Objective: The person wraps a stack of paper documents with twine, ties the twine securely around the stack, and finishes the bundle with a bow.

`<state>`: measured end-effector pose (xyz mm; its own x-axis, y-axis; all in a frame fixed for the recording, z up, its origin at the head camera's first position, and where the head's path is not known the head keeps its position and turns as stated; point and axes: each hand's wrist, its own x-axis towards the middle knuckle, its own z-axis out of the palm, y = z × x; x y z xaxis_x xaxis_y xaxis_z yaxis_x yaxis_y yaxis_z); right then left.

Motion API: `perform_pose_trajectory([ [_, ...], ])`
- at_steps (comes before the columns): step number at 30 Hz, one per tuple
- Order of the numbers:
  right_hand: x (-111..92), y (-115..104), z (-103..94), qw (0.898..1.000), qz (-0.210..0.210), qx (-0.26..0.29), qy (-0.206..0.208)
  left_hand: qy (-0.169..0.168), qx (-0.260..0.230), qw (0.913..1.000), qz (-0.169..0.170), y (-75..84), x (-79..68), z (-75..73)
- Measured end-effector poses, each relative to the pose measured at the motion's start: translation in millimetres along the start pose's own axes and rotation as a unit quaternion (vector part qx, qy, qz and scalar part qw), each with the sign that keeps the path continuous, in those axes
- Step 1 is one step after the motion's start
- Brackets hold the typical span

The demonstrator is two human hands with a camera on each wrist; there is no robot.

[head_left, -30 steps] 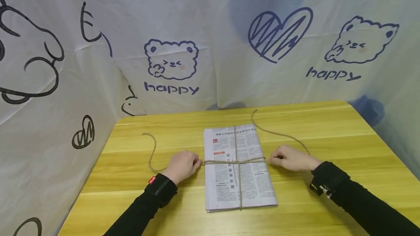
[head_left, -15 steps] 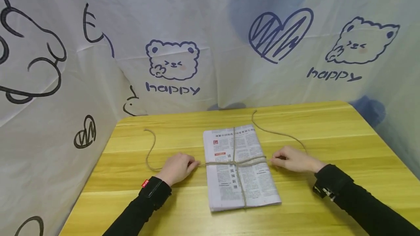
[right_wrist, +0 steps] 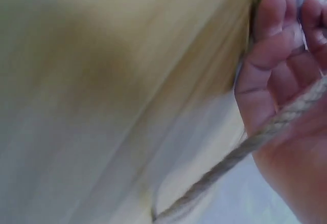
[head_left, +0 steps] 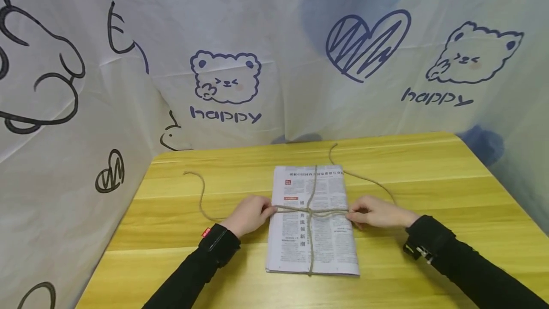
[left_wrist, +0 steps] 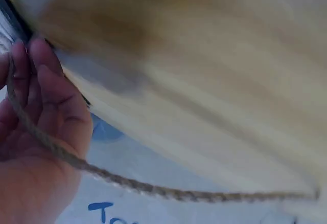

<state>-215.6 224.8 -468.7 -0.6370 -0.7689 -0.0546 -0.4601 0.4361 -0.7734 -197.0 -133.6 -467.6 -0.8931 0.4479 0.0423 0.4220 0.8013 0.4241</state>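
Observation:
A folded stack of newspapers (head_left: pixel 326 242) lies on the table, with brown twine (head_left: pixel 310 242) running along it and across it, meeting near the middle. At the stack's left edge my left hand (head_left: pixel 249 213) pinches the cross strand. Opposite it, my right hand (head_left: pixel 377 211) pinches the twine at the right edge. One tail of twine (left_wrist: pixel 168 192) runs over the left palm and away in the left wrist view. Another length of twine (right_wrist: pixel 245 150) crosses the right palm in the right wrist view. The newspapers' underside is hidden.
The yellow wooden table (head_left: pixel 171 266) has its far edge against a white cloth (head_left: pixel 274 27) with drawings. A loose twine end (head_left: pixel 200 190) curves on the left of the table. The other end (head_left: pixel 369 180) trails behind the right hand.
Both hands have moved inward to the stack's side edges. The stack has turned slightly, its near end shifting left and its far end right.

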Motion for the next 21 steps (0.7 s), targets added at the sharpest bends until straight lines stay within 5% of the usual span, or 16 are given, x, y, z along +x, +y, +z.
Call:
perform_pose_trajectory([
  [5,-6.9,3.3,-4.4,0.999,0.034,-0.035,0.003,0.030,0.069,0.9971,0.014,-9.3,-5.9,-0.3],
  [11,-11.8,2.1,-6.0,0.998,0.027,-0.054,0.008,0.019,0.067,0.9975,0.009,-12.5,-11.2,-5.7],
  [16,-23.6,-0.8,-11.9,0.994,0.021,-0.080,0.066,0.023,0.058,0.9980,-0.012,-17.9,-20.6,-22.9],
  [21,-35.5,3.2,-19.0,0.986,0.029,-0.114,0.120,-0.013,0.056,0.9982,0.017,-28.0,-33.0,-36.0],
])
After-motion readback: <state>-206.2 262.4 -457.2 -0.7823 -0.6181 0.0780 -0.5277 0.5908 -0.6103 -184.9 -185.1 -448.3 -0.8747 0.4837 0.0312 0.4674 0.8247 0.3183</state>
